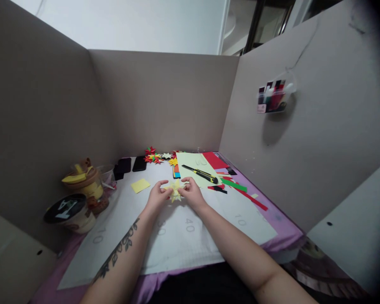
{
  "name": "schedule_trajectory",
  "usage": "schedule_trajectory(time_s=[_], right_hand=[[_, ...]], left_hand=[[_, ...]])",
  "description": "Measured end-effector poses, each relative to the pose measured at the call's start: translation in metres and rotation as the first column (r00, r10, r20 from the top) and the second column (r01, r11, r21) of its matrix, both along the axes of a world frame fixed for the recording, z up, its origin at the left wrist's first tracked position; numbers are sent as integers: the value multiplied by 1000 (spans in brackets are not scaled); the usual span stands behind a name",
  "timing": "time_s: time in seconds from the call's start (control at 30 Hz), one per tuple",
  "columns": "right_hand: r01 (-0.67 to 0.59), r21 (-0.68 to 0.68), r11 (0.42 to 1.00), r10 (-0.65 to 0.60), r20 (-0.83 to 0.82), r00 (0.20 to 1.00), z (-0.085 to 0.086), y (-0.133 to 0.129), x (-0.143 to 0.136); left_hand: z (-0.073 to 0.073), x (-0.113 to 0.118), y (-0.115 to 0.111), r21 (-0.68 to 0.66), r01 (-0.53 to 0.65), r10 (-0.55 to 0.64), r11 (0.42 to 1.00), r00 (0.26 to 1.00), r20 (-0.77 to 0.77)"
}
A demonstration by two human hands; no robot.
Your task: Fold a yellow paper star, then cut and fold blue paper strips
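Observation:
Between both hands I hold a pale yellow folded paper star (176, 191) with several points, low over the white sheet. My left hand (159, 195) pinches its left side with thumb and fingers. My right hand (192, 193) grips its right side the same way, thumb on the front. The fingertips cover part of the star's edges. Just beyond, a yellow and black box cutter (201, 173) rests on a pale green paper sheet (190, 160). A yellow paper square (140, 185) lies to the left of my left hand.
Finished paper stars (153, 158) in several colours sit at the back beside a black phone (139, 164). Pots (82, 181) and a lidded tub (70, 213) stand on the left. Paper strips (236, 184) lie on the right. Grey partitions (164, 97) enclose the table.

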State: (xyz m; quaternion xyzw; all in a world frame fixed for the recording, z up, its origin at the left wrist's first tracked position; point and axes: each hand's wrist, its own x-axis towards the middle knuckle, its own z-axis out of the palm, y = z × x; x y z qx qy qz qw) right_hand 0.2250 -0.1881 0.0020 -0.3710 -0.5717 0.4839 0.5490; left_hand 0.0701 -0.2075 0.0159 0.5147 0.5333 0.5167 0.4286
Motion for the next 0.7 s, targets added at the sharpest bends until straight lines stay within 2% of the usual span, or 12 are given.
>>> schedule_trajectory(time_s=[0.5, 0.7], right_hand=[[5, -25, 1000, -5, -5, 1000, 2, -3, -2], [4, -30, 1000, -4, -8, 1000, 2, -4, -3]], left_hand=[[2, 2, -2, 17, -25, 26, 1000, 999, -36], [-1, 1, 0, 30, -22, 24, 999, 999, -48]])
